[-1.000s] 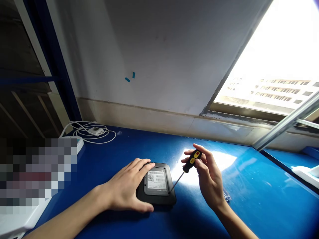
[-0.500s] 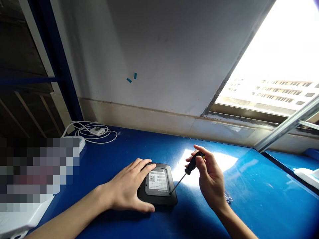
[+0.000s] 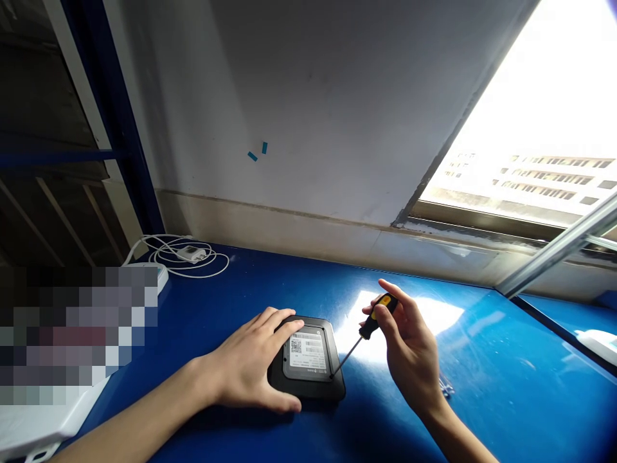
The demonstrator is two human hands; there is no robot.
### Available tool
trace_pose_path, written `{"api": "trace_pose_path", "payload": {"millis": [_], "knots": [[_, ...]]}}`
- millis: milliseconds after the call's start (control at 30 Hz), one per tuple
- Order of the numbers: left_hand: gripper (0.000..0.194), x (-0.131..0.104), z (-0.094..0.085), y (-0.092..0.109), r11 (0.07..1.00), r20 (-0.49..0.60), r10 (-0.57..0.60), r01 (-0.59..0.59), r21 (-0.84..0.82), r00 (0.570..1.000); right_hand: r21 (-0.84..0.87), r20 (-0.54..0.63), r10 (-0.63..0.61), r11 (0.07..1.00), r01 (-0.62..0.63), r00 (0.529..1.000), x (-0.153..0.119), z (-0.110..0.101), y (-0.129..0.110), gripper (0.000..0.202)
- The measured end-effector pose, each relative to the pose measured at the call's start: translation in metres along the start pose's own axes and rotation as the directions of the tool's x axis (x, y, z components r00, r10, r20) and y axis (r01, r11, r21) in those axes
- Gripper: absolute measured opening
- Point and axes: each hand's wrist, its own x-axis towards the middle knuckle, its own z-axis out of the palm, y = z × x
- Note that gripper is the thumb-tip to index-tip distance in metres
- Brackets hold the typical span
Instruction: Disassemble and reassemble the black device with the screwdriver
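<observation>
A flat black device (image 3: 315,389) with rounded corners lies on the blue table, its white printed label (image 3: 307,352) with a QR code facing up. Across its left side rests my left hand (image 3: 248,363), fingers over the far edge and thumb along the near edge, gripping it. My right hand (image 3: 412,350) pinches the black and yellow handle of a screwdriver (image 3: 373,323). The shaft slants down to the left, and its tip meets the device near the right near corner of the labelled panel. A screw under the tip cannot be made out.
At the back left lies a coiled white cable (image 3: 219,273) with a white plug adapter (image 3: 193,254). A white object (image 3: 62,411), partly blurred out, occupies the left edge. Small clear pieces (image 3: 447,386) lie beside my right wrist. A metal bar (image 3: 554,241) rises at right.
The screwdriver handle has turned between my right fingers, so more of its yellow part shows. The tip stays at the same corner, and my left hand keeps its place on the device.
</observation>
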Motion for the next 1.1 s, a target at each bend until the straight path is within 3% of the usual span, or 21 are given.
{"api": "trace_pose_path", "payload": {"millis": [233, 500, 700, 933, 1100], "knots": [[0.108, -0.0002, 0.0047, -0.0044, 1.000, -0.027, 0.019, -0.019, -0.010, 0.999, 0.130, 0.039, 0.026, 0.991, -0.030, 0.999, 0.0013, -0.0006, -0.0029, 0.037], [0.108, -0.0001, 0.0020, -0.0033, 0.999, -0.014, 0.009, -0.010, -0.038, 1.000, -0.029, -0.019, -0.024, 0.999, 0.024, 1.000, 0.0006, -0.0014, -0.0052, 0.038], [0.108, 0.0003, 0.0028, -0.0034, 0.999, -0.023, 0.015, -0.016, -0.045, 1.000, 0.094, 0.047, -0.004, 0.996, 0.000, 0.999, 0.0021, -0.0010, -0.0085, 0.037], [0.109, -0.0009, 0.0014, -0.0009, 1.000, -0.006, 0.000, 0.000, -0.028, 1.000, 0.002, 0.002, -0.010, 1.000, 0.010, 1.000, 0.0028, -0.0019, -0.0054, 0.039], [0.109, -0.0007, 0.0013, -0.0019, 1.000, -0.006, 0.009, -0.009, -0.026, 1.000, 0.098, 0.045, 0.008, 0.995, -0.013, 0.999, 0.0014, -0.0004, -0.0074, 0.037]]}}
